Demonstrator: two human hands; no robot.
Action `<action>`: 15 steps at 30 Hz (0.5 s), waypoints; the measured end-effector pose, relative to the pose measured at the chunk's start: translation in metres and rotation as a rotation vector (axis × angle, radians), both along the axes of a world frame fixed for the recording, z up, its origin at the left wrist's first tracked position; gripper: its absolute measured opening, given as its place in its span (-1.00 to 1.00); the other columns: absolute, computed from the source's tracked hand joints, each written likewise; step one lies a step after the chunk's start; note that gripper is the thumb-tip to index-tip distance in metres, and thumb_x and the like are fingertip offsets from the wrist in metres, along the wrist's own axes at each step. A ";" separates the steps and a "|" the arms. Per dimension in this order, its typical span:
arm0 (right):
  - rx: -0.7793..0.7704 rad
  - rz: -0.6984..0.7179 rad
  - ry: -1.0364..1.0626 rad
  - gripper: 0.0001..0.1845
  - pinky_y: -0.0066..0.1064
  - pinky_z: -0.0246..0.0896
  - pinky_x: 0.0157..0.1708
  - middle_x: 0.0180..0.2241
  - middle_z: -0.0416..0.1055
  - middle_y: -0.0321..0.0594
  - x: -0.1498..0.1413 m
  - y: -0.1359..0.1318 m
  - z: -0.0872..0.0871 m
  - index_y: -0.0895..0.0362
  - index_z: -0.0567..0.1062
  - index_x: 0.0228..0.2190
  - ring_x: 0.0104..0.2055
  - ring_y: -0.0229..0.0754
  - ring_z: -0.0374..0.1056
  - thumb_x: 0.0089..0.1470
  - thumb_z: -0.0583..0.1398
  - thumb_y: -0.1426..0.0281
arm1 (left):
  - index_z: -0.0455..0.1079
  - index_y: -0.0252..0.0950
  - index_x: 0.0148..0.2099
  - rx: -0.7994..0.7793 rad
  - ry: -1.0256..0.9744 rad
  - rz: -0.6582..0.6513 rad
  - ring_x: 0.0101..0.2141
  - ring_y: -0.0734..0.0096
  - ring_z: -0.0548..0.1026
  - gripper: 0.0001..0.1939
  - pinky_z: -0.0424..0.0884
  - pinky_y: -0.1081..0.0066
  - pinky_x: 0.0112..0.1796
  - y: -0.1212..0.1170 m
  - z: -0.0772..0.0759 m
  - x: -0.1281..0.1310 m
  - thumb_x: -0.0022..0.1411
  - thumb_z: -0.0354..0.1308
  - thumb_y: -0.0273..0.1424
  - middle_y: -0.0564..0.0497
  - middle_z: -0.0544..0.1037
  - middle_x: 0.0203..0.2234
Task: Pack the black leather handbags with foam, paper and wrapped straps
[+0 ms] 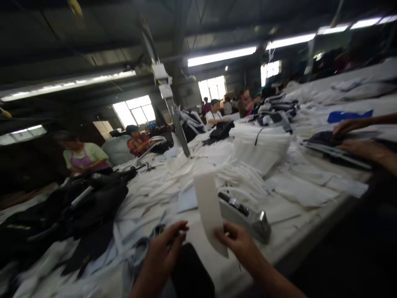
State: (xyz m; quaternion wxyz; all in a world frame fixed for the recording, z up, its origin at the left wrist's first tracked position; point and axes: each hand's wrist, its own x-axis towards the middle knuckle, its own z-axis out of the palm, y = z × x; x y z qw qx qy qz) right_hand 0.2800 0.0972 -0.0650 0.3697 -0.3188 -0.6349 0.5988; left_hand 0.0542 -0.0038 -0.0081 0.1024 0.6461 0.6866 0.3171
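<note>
My right hand [240,244] pinches the lower end of a long white strip [207,207], which looks like paper or thin card and stands nearly upright. My left hand [166,248] is to the left of the strip, apart from it, with its fingers parted and nothing seen in them. Just below and beside that hand lies a flat black piece [190,273]; whether they touch I cannot tell. Behind the strip sits a grey device [248,217] with a shiny metal end, perhaps a tape dispenser. Motion blurs the scene.
Dark bags or cloth [93,207] are heaped at the left. A bundle of white sheets [260,145] lies mid-table. At the right, another person's hands [359,140] rest on dark pieces near a blue bag [349,116]. A slanted post [178,128] rises from the table. Several people work behind.
</note>
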 end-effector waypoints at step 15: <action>0.200 0.091 -0.049 -0.81 -0.33 0.45 -0.33 -0.30 0.57 -0.33 0.013 0.019 -0.062 -0.12 0.59 -0.23 -0.20 -0.05 0.49 0.11 0.25 0.15 | 0.42 0.00 0.06 -0.611 0.607 -0.497 -0.04 0.08 0.52 -0.65 0.49 0.18 -0.05 0.056 -0.003 0.005 0.22 0.25 -0.21 -0.02 0.55 -0.03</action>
